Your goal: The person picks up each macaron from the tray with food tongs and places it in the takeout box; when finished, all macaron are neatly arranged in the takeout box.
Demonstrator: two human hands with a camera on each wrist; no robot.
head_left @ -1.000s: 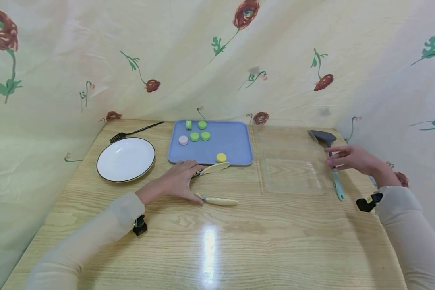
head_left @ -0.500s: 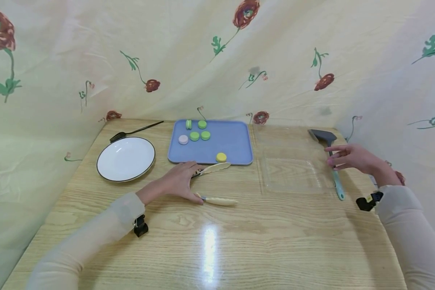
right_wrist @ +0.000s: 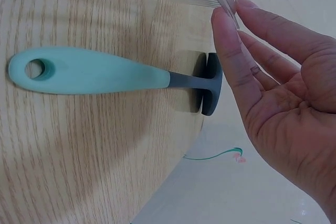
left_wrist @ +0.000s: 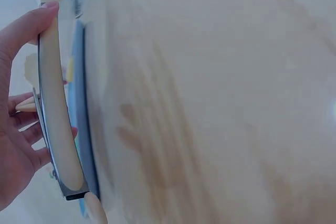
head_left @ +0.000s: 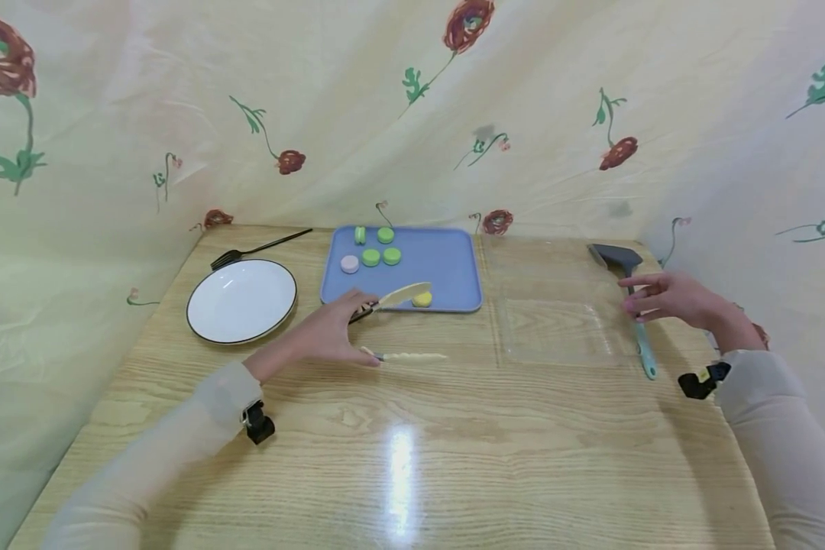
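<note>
My left hand (head_left: 330,332) grips a pair of tongs (left_wrist: 60,119) with cream tips, spread apart and raised over the table at the tray's front edge. One tip overlaps the yellow macaron (head_left: 422,299) in the head view. The blue tray (head_left: 447,267) also bears several green macarons (head_left: 370,257) and a pale pink macaron (head_left: 349,264) toward its left. At the right, my right hand (head_left: 681,302) pinches a thin edge of the clear plastic box (right_wrist: 223,1) between thumb and fingers. That box lies opened out on the table, hard to see against the wood.
A white plate (head_left: 241,302) with a dark rim stands left of the tray, a black fork (head_left: 261,246) behind it. Beneath the right hand lies a spatula (right_wrist: 94,70) with a mint handle and dark head. A flowered cloth (head_left: 399,122) hangs behind the table.
My left hand has lifted the tongs off the table and shifted slightly left and toward the tray. My right hand has stayed at the box edge.
</note>
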